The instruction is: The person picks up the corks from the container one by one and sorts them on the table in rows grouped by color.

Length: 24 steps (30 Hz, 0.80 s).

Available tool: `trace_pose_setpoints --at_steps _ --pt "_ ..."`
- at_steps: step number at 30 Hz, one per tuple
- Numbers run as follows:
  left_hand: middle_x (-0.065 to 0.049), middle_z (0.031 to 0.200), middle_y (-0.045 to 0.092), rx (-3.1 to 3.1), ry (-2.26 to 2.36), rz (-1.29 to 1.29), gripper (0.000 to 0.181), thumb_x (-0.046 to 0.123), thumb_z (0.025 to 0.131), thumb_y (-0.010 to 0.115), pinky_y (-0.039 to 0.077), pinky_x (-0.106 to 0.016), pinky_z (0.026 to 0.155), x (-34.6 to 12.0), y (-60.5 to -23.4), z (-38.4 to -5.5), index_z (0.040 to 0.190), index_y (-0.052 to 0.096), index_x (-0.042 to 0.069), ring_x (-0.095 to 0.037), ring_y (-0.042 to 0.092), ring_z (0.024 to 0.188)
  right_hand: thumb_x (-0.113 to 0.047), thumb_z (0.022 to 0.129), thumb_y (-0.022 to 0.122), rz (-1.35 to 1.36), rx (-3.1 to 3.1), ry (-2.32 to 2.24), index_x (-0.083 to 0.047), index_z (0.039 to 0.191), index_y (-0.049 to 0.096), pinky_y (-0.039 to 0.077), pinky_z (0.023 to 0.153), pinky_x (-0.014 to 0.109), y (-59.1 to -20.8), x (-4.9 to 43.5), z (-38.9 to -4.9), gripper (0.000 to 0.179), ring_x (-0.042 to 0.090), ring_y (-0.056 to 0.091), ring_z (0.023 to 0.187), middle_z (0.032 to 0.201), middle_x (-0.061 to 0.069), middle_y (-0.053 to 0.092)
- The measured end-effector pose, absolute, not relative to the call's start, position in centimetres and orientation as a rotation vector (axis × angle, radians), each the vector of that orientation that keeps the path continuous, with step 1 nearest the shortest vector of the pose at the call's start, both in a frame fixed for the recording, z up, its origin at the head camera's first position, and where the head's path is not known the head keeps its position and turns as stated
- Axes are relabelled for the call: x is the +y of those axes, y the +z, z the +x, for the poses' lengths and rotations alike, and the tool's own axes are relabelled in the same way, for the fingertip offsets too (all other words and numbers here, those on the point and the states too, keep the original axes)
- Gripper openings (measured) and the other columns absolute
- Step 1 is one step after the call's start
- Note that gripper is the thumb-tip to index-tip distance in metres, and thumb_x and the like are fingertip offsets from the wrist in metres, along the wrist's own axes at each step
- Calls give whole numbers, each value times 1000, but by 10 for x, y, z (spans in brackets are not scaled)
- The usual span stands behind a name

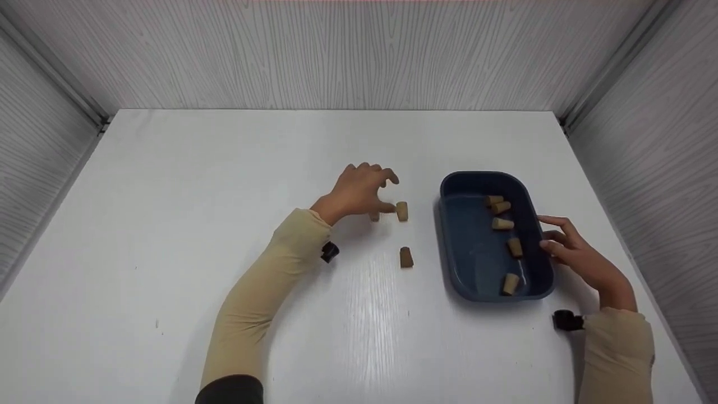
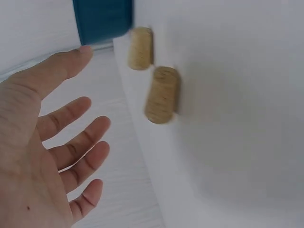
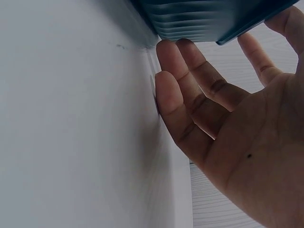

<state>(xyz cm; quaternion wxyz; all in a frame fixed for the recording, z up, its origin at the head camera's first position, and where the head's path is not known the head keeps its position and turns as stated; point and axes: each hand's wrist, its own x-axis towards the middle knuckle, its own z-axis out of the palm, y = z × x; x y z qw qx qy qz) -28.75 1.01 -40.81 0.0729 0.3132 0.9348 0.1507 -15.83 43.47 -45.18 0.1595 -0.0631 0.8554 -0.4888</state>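
Observation:
My left hand (image 1: pixel 358 189) hovers with spread fingers over the table's middle, holding nothing. Just beyond its thumb stands a light tapered cork (image 1: pixel 402 211). Another cork (image 1: pixel 374 217) is partly hidden below the thumb. In the left wrist view, two corks, a nearer one (image 2: pixel 162 95) and a farther one (image 2: pixel 140 49), appear beside the hand, apart from its fingers. A darker cork (image 1: pixel 406 257) lies closer to the front. My right hand (image 1: pixel 583 258) touches the right side of a blue plastic bin (image 1: pixel 471 247) with relaxed fingers, thumb at the rim.
Inside the bin lie several corks, among them a pale one (image 1: pixel 503 224) and one near the front (image 1: pixel 510 284). White table (image 1: pixel 168 224) surrounds everything, with grey wood-grain panels (image 1: pixel 336 56) at the back and both sides.

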Motion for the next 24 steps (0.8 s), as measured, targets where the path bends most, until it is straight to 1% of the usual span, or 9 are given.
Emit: trace_pose_setpoints --at_steps 5,8,13,16,19,21,24 --pt "-4 117 64 2798 545 1056 55 44 82 73 39 -43 92 24 -395 -282 129 58 20 -24 56 110 -25 104 43 -177 2436 -1414 -22 149 22 46 82 15 -450 434 -159 50 -5 54 104 127 8 42" --pt "-2 117 64 2761 617 1078 55 46 82 73 37 -41 95 32 -391 -281 129 57 22 -22 54 112 -26 104 43 -168 2436 -1404 -23 150 21 45 83 14 -450 434 -159 51 -6 53 106 131 11 41" --pt "-2 117 64 2677 807 1136 55 45 82 74 37 -39 97 51 -390 -277 130 57 22 -20 54 112 -29 104 43 -144 2464 -1355 -24 151 20 43 83 14 -451 435 -157 52 -6 51 106 131 11 40" --pt "-2 117 64 2591 930 1209 56 43 83 74 40 -36 96 67 -391 -272 131 57 20 -20 56 111 -29 104 43 -140 2458 -1360 -24 150 21 43 83 14 -451 434 -157 52 -5 52 105 131 11 40" --pt "-2 118 63 2496 1028 1277 56 41 83 74 42 -33 97 83 -394 -264 131 56 18 -19 57 112 -28 104 43 -148 2440 -1379 -24 150 21 44 83 14 -451 433 -158 51 -4 53 105 132 14 39" --pt "-2 119 64 2455 1063 1319 56 40 83 74 42 -30 98 95 -395 -259 131 57 18 -17 58 112 -28 104 43 -152 2437 -1385 -24 150 21 44 83 15 -451 433 -159 51 -4 53 104 133 15 38" --pt "0 120 64 2409 1072 1363 56 42 82 75 41 -25 99 116 -399 -250 131 57 20 -10 58 112 -27 104 43 -155 2447 -1384 -23 150 21 45 82 15 -451 433 -159 51 -4 53 104 133 15 39"
